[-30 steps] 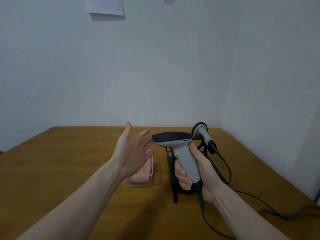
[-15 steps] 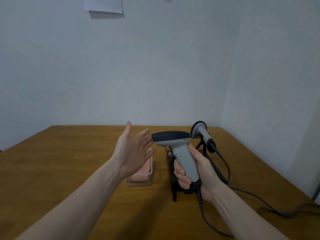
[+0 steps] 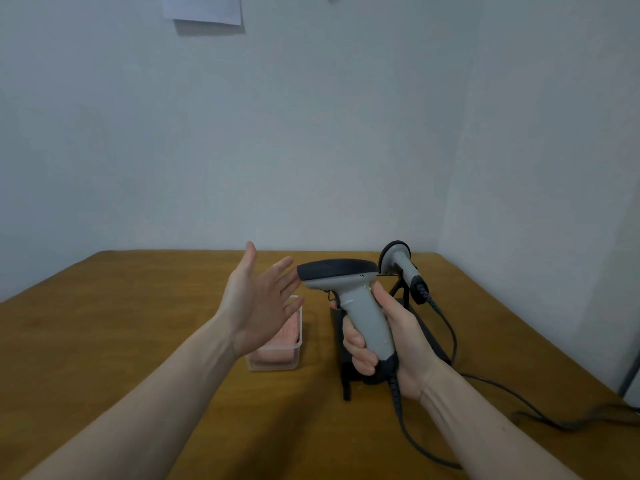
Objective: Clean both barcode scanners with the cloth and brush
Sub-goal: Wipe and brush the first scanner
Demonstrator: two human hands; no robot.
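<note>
My right hand (image 3: 388, 344) grips the grey handle of a barcode scanner (image 3: 349, 292) and holds it upright above the table, its black head pointing left. My left hand (image 3: 261, 303) is raised just left of that head, palm open and fingers spread, holding nothing. A second grey scanner (image 3: 401, 265) rests on a black stand (image 3: 346, 375) behind my right hand. A clear plastic box (image 3: 277, 355) with a pink cloth (image 3: 287, 334) inside sits on the table under my left hand. No brush is visible.
The wooden table (image 3: 138, 323) stands in a corner, with white walls behind and to the right. Black cables (image 3: 491, 382) run from both scanners across the right side of the table. A sheet of paper (image 3: 204, 8) hangs on the back wall.
Almost nothing differs. Both hands and the held scanner stay in the same pose, and the view shifts very slightly.
</note>
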